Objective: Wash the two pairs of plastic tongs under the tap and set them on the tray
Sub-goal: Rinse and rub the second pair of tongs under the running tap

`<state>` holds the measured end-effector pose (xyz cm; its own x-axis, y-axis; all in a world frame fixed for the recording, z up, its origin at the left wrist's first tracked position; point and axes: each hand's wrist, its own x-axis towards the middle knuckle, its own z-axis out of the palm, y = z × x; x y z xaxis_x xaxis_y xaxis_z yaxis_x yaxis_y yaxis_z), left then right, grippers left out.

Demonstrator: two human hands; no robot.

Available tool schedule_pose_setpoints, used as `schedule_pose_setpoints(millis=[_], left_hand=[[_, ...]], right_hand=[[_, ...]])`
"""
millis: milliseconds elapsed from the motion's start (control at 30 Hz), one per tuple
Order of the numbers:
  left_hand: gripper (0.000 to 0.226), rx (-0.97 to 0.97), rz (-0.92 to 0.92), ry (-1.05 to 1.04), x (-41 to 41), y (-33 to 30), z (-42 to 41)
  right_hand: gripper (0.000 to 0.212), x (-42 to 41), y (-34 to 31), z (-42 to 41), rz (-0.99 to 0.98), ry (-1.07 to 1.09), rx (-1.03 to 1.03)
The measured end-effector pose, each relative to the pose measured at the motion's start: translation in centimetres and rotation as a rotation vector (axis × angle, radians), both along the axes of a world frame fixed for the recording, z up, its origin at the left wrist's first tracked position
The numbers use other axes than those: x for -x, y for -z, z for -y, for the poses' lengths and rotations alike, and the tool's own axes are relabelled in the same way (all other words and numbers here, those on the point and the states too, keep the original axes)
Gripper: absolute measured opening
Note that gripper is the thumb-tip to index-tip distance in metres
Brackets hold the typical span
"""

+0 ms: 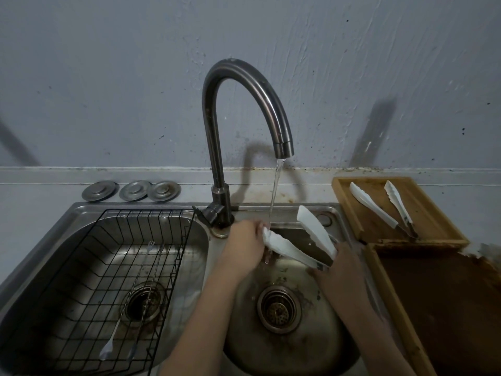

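White plastic tongs with scalloped, spread arms (301, 246) are held over the right-hand steel sink basin (244, 335), one arm's tip in the thin stream falling from the dark curved metal tap (244, 85). The left hand (245, 240) pinches that wet tip, its fingers (259, 226) closed on it, apparently rubbing it clean. The right hand (339, 272) grips the hinged end; its fingers are turned away in dim light, so how tightly they close I cannot tell.

This looks like the washing of the second pair: another white plastic pair of tongs (379, 206) already lies open on the small wooden tray (349, 210) on the bench to the right of the sink.

The other arm sits outside the water, so the next move likely calls for turning the pair to bring it under the stream, then carrying it right and laying it beside the first pair without knocking it.
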<state>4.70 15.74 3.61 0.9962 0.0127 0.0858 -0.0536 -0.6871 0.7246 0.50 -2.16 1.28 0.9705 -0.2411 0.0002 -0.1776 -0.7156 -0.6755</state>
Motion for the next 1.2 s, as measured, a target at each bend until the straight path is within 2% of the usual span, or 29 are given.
schedule_pose_setpoints(millis=[33, 133, 167, 200, 300, 367, 433, 567, 667, 767, 833, 1000, 1067, 1200], left_hand=[[0.03, 0.068, 0.028, -0.006, 0.0, -0.3, 0.1], [0.027, 0.597, -0.071, 0.109, 0.4, -0.8, 1.0], [0.024, 0.719, -0.09, 0.139, 0.5, -0.7, 1.3], [0.023, 0.751, -0.065, 0.148, 0.5, -0.4, 1.4], [0.036, 0.868, -0.03, 0.118, 0.1, 0.3, 1.3], [0.039, 1.011, -0.072, 0.106, 0.0, 0.5, 0.9], [0.034, 1.044, -0.115, 0.115, -0.1, 0.6, 0.4], [0.011, 0.941, -0.217, 0.089, -0.4, 0.3, 0.6], [0.016, 0.895, -0.37, 0.037, -0.3, 1.1, 0.9], [0.023, 0.838, -0.416, 0.031, -0.2, 1.9, 0.5], [0.024, 0.919, -0.402, -0.012, -0.2, 2.0, 0.1], [0.014, 1.399, -0.271, -0.274, -0.4, 1.6, 0.8], [0.014, 1.436, -0.272, -0.31, 0.0, 2.1, 1.7], [0.028, 1.347, -0.486, -0.236, 1.1, 3.8, 4.0]], right_hand=[[0.049, -0.1, 0.1, -0.3, -0.016, -0.052, 0.011], [0.038, -0.6, -0.1, -1.5, -0.108, -0.189, -0.036], [0.037, -0.8, 0.0, -2.0, -0.122, -0.225, -0.052], [0.037, -0.9, 0.2, -2.5, -0.136, -0.257, -0.053], [0.034, -1.5, 0.5, -3.2, -0.177, -0.356, -0.085], [0.021, -2.1, 0.6, -3.0, -0.233, -0.408, -0.104], [0.019, -2.6, 0.5, -2.8, -0.326, -0.435, -0.132], [0.014, -3.1, 0.0, -3.3, -0.393, -0.416, -0.191], [0.003, -3.3, -0.6, -4.3, -0.416, -0.423, -0.183], [0.001, -3.0, -0.7, -4.3, -0.458, -0.415, -0.153], [0.011, -2.6, -0.7, -4.0, -0.478, -0.412, -0.142], [0.015, -2.0, -0.4, -3.6, -0.517, -0.43, -0.103], [0.015, -2.0, -0.3, -3.6, -0.539, -0.414, -0.083], [0.01, -2.3, -0.9, -3.5, -0.553, -0.402, -0.101]])
